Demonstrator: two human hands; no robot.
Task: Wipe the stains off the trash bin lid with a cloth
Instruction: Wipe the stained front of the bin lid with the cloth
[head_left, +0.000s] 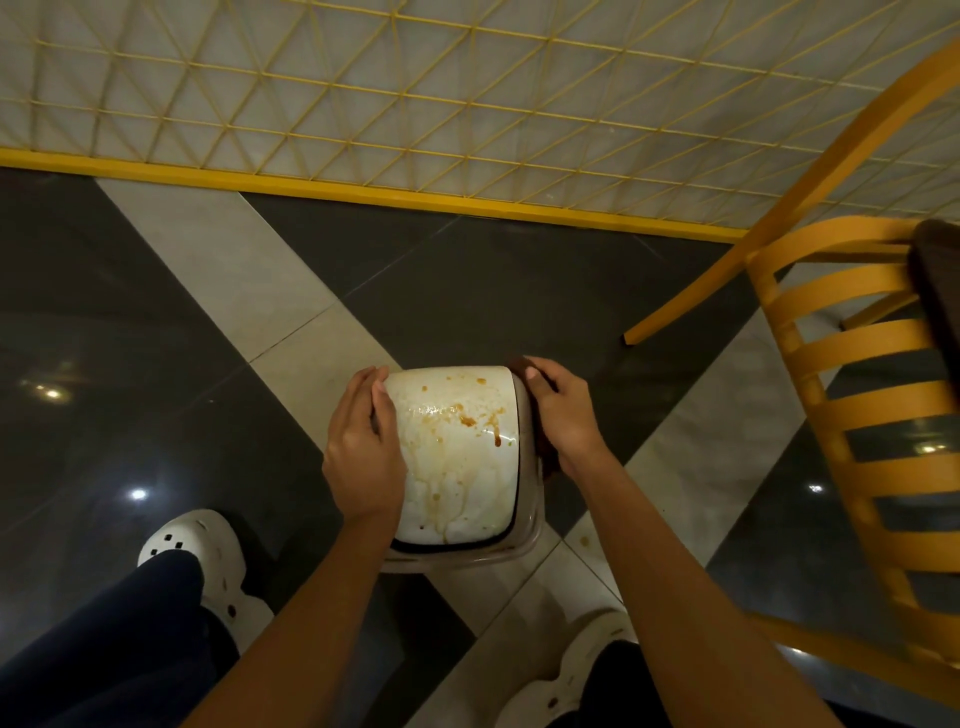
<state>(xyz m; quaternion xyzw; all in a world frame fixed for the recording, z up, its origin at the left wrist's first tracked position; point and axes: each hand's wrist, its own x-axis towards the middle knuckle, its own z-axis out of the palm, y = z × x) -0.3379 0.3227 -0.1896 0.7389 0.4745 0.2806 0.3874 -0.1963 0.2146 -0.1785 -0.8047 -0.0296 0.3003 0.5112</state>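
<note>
A small trash bin (524, 545) stands on the floor between my feet. Its white lid (457, 467) carries brown stains and drip marks across the top. My left hand (363, 447) grips the lid's left edge, fingers curled round the side. My right hand (563, 410) lies on the bin's right edge and holds a dark brown cloth (545, 457), which shows under the fingers and hangs down the bin's right side.
A yellow slatted chair (852, 395) stands close on the right, one leg (691, 296) reaching toward the bin. A yellow mesh partition (467, 104) with a yellow base bar runs across the back. My white clogs (202, 556) flank the bin on a glossy dark-and-light tiled floor.
</note>
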